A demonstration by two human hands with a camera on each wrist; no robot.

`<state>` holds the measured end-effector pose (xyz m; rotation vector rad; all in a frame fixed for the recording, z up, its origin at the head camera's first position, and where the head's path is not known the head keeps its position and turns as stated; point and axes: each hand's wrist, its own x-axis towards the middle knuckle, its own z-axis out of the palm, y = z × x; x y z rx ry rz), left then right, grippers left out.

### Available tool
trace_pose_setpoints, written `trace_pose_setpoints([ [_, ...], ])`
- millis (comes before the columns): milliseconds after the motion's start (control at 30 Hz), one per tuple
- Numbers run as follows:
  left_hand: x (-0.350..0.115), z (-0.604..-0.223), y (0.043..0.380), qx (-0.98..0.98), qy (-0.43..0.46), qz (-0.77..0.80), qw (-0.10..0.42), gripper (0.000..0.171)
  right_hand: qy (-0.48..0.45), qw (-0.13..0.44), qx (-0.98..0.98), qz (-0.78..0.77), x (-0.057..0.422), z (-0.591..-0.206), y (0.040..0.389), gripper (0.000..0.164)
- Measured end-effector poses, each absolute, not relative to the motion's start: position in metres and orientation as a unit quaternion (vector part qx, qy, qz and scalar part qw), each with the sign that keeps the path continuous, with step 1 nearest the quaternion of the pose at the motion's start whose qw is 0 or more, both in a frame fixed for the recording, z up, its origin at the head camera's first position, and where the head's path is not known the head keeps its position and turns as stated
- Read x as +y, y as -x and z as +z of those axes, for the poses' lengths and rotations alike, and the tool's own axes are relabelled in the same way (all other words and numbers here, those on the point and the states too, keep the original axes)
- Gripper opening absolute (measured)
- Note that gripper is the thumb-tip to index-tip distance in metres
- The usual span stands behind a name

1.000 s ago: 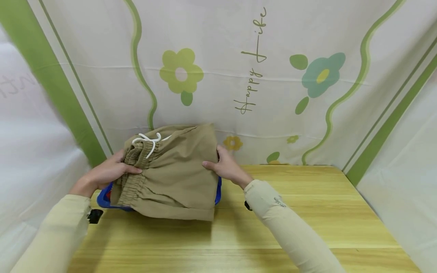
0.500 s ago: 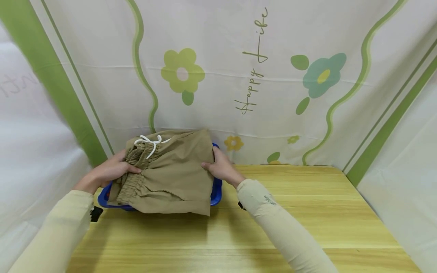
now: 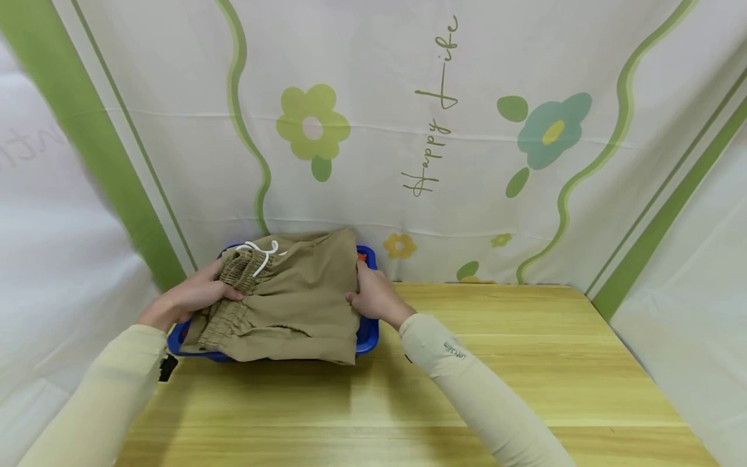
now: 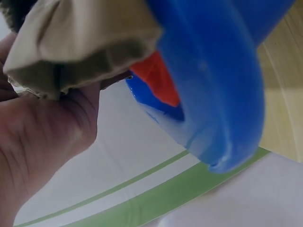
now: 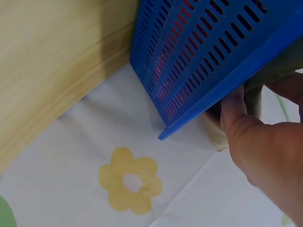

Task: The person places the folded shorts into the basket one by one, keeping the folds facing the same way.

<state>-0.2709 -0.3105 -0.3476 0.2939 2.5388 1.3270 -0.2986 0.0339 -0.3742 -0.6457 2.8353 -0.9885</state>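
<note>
Folded khaki shorts (image 3: 297, 292) with a gathered elastic waistband and a white drawstring lie over the top of a blue basket (image 3: 367, 337). My left hand (image 3: 198, 293) grips the waistband end, thumb on top. At the opposite edge, my right hand (image 3: 378, 297) holds the shorts, its other fingers largely hidden. In the left wrist view, something red (image 4: 156, 78) shows inside the basket's blue rim (image 4: 232, 94), beside the hanging khaki fabric (image 4: 94, 38). The right wrist view has the slotted basket wall (image 5: 199, 61) close to my right thumb (image 5: 234, 109).
The basket stands on a wood-grain table (image 3: 496, 363), near its back left. Behind the table hangs a white curtain (image 3: 373, 162) printed with flowers and lettering. More curtain (image 3: 70, 246) closes off the left side.
Both hands have lowered the shorts onto the basket. The right hand has moved left and slightly down, and more of the basket's rim and something red at its right now show.
</note>
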Motion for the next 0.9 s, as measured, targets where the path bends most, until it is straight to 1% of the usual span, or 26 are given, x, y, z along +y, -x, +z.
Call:
trace_pose_setpoints([
  [200, -0.311, -0.35, 0.272, 0.877, -0.074, 0.458, 0.125, 0.098, 0.229, -0.001, 0.924, -0.304, 0.033, -0.377, 0.299, 0.08],
  [300, -0.311, -0.35, 0.272, 0.887, -0.043, 0.443, 0.125, 0.102, 0.237, -0.016, 0.925, -0.296, 0.033, -0.379, 0.299, 0.08],
  [433, -0.312, -0.349, 0.27, 0.905, -0.016, 0.408, 0.122, 0.104, 0.243, -0.018, 0.927, -0.285, 0.034, -0.38, 0.298, 0.084],
  [567, -0.311, -0.348, 0.267, 0.934, -0.032, 0.345, 0.086, 0.107, 0.252, -0.038, 0.929, -0.267, 0.035, -0.378, 0.297, 0.083],
  [733, -0.303, -0.34, 0.261, 0.971, -0.068, 0.228, 0.031, 0.108, 0.285, -0.084, 0.924, -0.24, 0.034, -0.374, 0.298, 0.068],
  [833, -0.297, -0.334, 0.259, 0.979, -0.09, 0.183, 0.018, 0.108, 0.31, -0.09, 0.924, -0.204, 0.031, -0.371, 0.299, 0.062],
  [900, -0.293, -0.331, 0.259, 0.981, -0.11, 0.162, 0.018, 0.111, 0.325, -0.082, 0.925, -0.178, 0.029, -0.369, 0.299, 0.065],
])
